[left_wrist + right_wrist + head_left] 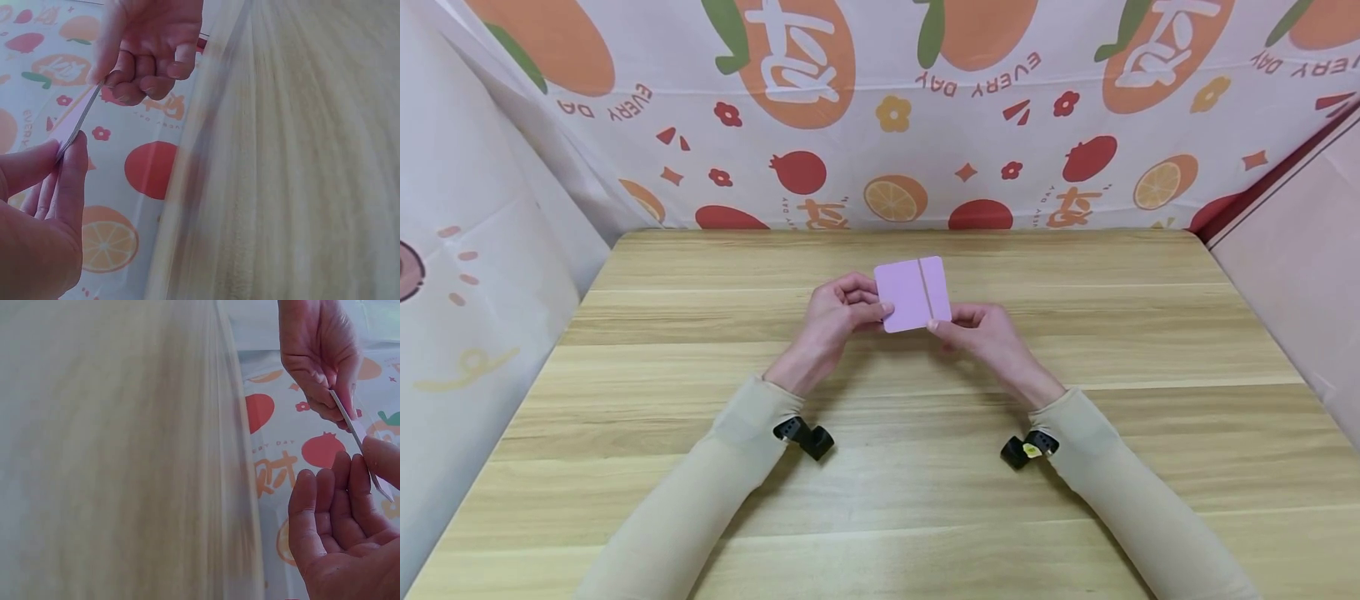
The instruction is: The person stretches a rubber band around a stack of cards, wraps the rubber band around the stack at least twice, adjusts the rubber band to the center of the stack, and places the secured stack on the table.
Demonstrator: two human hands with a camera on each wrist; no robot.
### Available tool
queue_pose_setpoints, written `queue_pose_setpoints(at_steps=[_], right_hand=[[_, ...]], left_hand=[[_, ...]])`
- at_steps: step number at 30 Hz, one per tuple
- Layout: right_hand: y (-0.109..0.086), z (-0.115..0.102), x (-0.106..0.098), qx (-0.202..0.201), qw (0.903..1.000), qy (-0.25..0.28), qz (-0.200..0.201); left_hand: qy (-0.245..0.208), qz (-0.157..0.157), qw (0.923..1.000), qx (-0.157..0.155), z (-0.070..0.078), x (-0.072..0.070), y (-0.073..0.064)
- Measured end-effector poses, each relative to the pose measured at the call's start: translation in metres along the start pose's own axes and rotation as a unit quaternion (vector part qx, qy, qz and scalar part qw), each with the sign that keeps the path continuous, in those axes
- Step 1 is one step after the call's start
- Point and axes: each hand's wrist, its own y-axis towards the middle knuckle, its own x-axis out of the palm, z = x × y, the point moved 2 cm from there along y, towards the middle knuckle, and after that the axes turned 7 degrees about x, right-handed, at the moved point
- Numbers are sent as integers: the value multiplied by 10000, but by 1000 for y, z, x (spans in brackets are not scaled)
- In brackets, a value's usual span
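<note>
Held above the wooden table (917, 467) is a thin lilac square pad (901, 293) with rounded corners and a narrow brown band across it near its right side. My left hand (842, 312) pinches its left edge, thumb on the face and fingers behind. At the lower right corner, my right hand (981, 333) pinches it, with the thumb by the end of the band. Seen nearly edge-on in the left wrist view, the pad (78, 119) shows thin layers. In the right wrist view, the right hand (350, 531) has its other fingers extended beside the pad (353, 425).
A white cloth (962, 158) printed with fruit hangs behind the table's far edge. Pale cloth panels (475, 292) stand at the left and right sides. Black wrist cameras (805, 437) sit at both sleeve cuffs.
</note>
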Motion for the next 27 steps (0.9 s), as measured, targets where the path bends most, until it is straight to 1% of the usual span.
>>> queue_pose_setpoints(at_steps=[5, 12, 19, 23, 27], right_hand=[[-1, 2, 3, 11, 10000, 94, -6], [-4, 2, 8, 214, 9996, 156, -17], [-2, 0, 8, 232, 9986, 411, -251], [0, -2, 4, 122, 9982, 565, -186], [0, -3, -1, -246, 9972, 697, 116]], left_hand=[[5, 7, 10000, -15, -1, 2, -1], [-58, -10, 10000, -39, -2, 5, -1], [-28, -72, 9999, -125, -1, 2, 0], [61, -196, 9996, -173, -2, 2, 0], [189, -387, 9988, -247, -5, 4, -1]])
